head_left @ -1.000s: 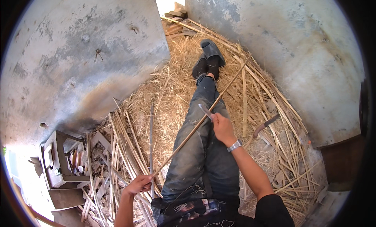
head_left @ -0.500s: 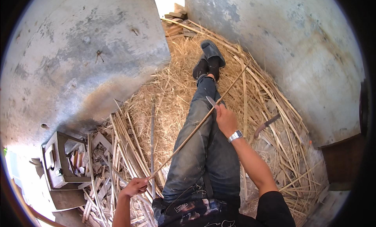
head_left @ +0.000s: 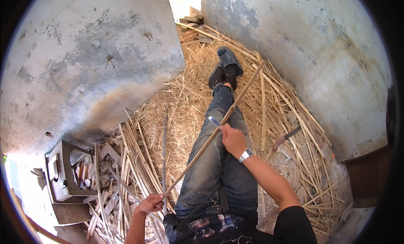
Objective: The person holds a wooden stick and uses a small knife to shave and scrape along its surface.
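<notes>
A long, thin bamboo strip [head_left: 198, 155] runs slantwise across my outstretched legs, from lower left to upper right. Its near end is pinched in my left hand [head_left: 150, 203], beside my left thigh. Above my knees, my right hand [head_left: 234, 139] is closed round a knife, its fingers by the strip's middle. The blade of the knife [head_left: 214, 121] sticks out to the left of the strip, and the handle is hidden in my fist. Past my feet the strip's far end hangs free over the shavings.
Pale shavings [head_left: 185, 92] cover the floor around my crossed feet. Long split strips [head_left: 294, 101] lie along the right wall, with a curved-handled saw [head_left: 286, 138] among them. More strips [head_left: 141, 160] lie at my left, near a wooden frame box [head_left: 67, 172]. Walls rise on both sides.
My right hand with the knife has slid down and left along the strip, toward me. The strip has shifted slightly, and my left hand is a little further right, still gripping its end.
</notes>
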Demonstrator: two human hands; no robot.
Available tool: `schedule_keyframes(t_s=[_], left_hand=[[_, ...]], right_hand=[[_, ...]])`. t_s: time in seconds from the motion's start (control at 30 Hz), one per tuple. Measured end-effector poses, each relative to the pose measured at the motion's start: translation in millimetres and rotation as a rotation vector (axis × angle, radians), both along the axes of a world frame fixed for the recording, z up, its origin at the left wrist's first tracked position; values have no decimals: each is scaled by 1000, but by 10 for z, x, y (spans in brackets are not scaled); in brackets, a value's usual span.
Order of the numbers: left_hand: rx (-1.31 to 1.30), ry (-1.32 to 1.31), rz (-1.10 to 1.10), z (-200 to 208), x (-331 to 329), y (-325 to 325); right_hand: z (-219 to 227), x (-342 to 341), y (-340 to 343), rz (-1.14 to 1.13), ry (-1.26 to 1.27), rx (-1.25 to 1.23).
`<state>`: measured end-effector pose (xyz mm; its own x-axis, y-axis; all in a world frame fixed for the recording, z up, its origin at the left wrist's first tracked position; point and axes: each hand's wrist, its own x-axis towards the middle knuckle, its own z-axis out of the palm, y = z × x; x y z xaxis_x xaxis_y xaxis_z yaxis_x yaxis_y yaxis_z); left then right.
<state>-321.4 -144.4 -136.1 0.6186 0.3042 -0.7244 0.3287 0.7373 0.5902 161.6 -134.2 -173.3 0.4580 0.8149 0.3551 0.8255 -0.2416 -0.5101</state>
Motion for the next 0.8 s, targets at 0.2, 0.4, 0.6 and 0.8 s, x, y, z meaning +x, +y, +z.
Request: schedule_keyframes(t_s=[0.2,0.4,0.6,0.8], left_hand=[[22,-17,-26,-133,-53,30],[10,-26,11,-64,-18,21],[28,-29,-33,23,448,120],[-36,-42,71,-72,604,82]], right_hand=[[118,250,132,-118,41,-10],[94,-263,-91,147,-15,-106],[62,124,33,-45,-21,-72],[90,24,-5,120,-90,-2]])
